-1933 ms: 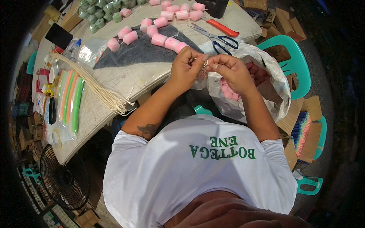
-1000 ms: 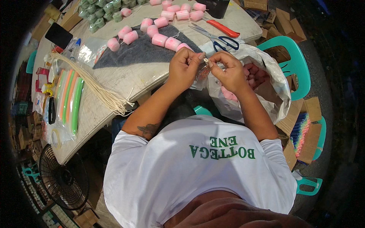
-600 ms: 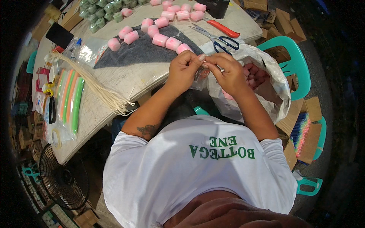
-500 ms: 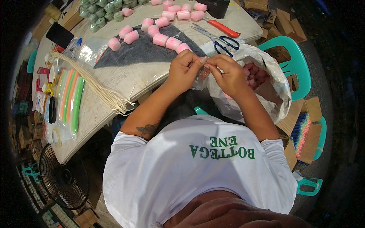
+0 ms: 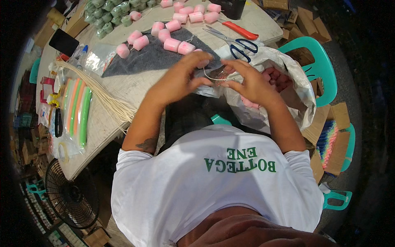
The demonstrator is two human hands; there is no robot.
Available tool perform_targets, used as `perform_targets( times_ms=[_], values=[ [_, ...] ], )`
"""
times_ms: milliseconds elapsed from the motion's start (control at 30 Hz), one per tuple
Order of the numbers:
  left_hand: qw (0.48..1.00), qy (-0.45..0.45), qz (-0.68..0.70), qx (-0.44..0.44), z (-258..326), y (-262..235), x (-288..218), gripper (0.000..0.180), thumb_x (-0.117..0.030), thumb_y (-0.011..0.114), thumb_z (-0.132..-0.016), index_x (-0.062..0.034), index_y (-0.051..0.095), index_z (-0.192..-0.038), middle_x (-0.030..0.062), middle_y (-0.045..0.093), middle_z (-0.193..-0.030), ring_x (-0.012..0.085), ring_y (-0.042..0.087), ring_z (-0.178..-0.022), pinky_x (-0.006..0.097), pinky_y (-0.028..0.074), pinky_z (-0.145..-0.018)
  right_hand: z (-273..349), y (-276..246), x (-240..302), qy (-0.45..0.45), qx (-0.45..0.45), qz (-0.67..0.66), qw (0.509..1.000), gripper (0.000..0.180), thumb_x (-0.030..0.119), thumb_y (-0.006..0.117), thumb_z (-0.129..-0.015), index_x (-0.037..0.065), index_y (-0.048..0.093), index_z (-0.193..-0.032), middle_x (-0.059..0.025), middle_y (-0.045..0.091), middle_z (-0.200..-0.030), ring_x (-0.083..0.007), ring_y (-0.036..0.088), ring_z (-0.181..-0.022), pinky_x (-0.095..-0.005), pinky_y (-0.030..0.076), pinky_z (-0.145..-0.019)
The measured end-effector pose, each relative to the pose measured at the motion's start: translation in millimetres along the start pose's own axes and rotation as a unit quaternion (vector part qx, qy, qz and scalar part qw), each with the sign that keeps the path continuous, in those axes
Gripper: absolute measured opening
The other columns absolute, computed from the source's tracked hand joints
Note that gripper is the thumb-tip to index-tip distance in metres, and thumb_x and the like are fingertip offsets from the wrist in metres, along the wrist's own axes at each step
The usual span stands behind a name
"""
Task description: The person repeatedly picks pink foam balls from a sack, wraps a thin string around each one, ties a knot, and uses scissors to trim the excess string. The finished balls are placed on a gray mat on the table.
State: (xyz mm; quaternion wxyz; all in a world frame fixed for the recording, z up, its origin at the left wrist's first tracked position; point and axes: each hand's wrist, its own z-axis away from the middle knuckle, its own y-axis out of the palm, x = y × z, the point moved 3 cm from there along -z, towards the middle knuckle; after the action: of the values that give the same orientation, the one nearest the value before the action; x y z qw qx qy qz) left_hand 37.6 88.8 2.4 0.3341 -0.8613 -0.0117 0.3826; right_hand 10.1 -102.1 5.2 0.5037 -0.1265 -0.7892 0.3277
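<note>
Fingertips that met a moment earlier are now parted: the left hand (image 5: 187, 76) has swung left and the right hand (image 5: 251, 84) is alone on its side, with a white cord (image 5: 212, 78) bowed slack across the gap. Both hands stand with thumb and fingers spread wide. Beside the left fingers is a pink piece (image 5: 202, 64), partly covered; the cord runs from near it to the right thumb. Whether either hand actually grips anything cannot be told.

As for progress, a row of pink pieces (image 5: 172, 44) already lies on the grey cloth (image 5: 140, 61), with bits of white cord showing among them. No knot shows in the cord between the hands, so that part looks unfinished. Many more pink chunks (image 5: 276, 79) sit in the white sack (image 5: 302, 108); these look untouched, though cords there are too small to make out.

Hands and cord hang by the near edge of the worktop (image 5: 142, 82), partly past it. Bare surface left of the left hand gives it room; the right is hemmed in by the sack's rim. Just beyond the right hand lie the scissors (image 5: 242, 48), with the red-handled knife (image 5: 240, 30) farther off. Left of the left forearm, the cord bundle (image 5: 96, 90) reaches the edge.
</note>
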Motion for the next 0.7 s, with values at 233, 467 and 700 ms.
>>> perform_targets(
  times_ms=[233, 467, 700],
  values=[
    [0.9, 0.056, -0.431, 0.003, -11.5, 12.6, 22.5, 0.036, -0.012, 0.049, -0.078, -0.0182, 0.054, -0.113, 0.005, 0.048, -0.125, 0.0253, 0.044, -0.115, 0.044, 0.033, -0.093, -31.0, -21.8, -54.1, 0.026, -0.104, 0.223, 0.969, 0.035, 0.007, 0.055, -0.076, 0.005, 0.055, -0.111, -0.0158, 0.055, -0.105, -0.0323, 0.052, -0.099, -0.0382, 0.04, -0.087],
    [0.998, -0.043, -0.049, 0.009, -31.8, -9.2, 11.5, 0.036, -0.007, 0.066, -0.07, -0.0093, 0.058, -0.105, 0.0042, 0.06, -0.103, 0.0173, 0.055, -0.097, 0.028, 0.042, -0.083, -46.0, -22.1, -89.8, 0.09, -0.065, 0.292, 0.95, 0.034, 0.015, 0.061, -0.075, 0.003, 0.057, -0.106, -0.0197, 0.056, -0.104, -0.0344, 0.053, -0.099, -0.0425, 0.041, -0.086],
    [0.954, -0.11, 0.262, -0.101, -35.7, -13.8, -21.1, 0.037, -0.001, 0.067, -0.074, -0.0024, 0.05, -0.107, 0.0043, 0.057, -0.102, 0.0107, 0.055, -0.093, 0.028, 0.045, -0.082, -62.0, -31.1, -82.7, 0.149, 0.032, 0.357, 0.922, 0.036, 0.019, 0.066, -0.07, -0.005, 0.057, -0.096, -0.0222, 0.058, -0.097, -0.0355, 0.057, -0.091, -0.0401, 0.046, -0.081]
  ],
)
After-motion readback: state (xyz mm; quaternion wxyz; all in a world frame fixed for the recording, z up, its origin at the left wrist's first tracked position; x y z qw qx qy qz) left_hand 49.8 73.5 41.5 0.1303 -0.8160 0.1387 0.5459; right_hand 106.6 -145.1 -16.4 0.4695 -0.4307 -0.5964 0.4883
